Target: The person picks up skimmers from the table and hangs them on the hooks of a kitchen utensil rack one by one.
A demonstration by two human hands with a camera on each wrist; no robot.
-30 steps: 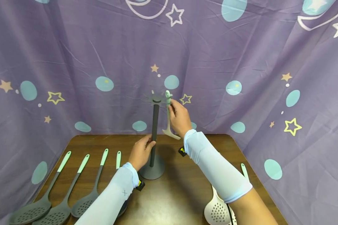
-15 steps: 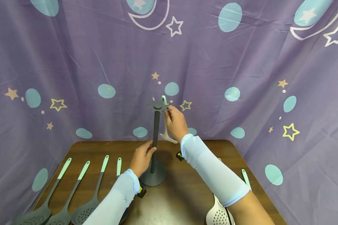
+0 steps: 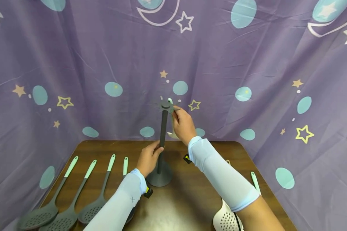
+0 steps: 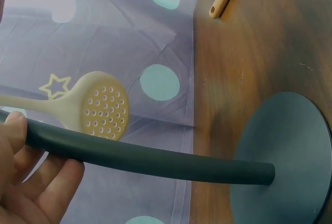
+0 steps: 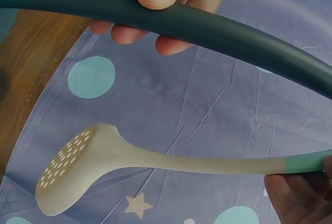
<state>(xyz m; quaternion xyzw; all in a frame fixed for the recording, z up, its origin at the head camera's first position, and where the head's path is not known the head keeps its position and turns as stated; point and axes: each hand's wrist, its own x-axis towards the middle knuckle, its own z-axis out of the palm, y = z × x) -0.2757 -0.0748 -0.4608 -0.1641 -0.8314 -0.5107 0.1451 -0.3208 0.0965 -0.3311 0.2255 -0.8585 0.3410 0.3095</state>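
Observation:
My left hand (image 3: 148, 158) grips the dark pole (image 3: 163, 128) of an upright utensil stand, thumb on one side and fingers on the other. The stand's round base (image 4: 290, 146) rests on the wooden table, and a hooked disc (image 3: 165, 105) tops the pole. Up beside that disc, my right hand (image 3: 184, 125) pinches the green handle (image 5: 306, 163) of a cream skimmer (image 5: 67, 172). The skimmer's perforated head (image 4: 106, 107) hangs down, apart from the pole in the right wrist view. The handle's tip shows just behind the disc; the hooks are partly hidden by my fingers.
On the left of the table (image 3: 188, 192) lie several dark slotted utensils (image 3: 39, 215) with green handles. At the right, under my right arm, are a white skimmer (image 3: 225, 218) and another green handle (image 3: 255, 181). A patterned purple curtain (image 3: 133, 57) surrounds the table.
My right hand has brought the skimmer left, closer in to the stand's top, so its handle now sits mostly behind the disc. My left hand keeps its hold on the pole.

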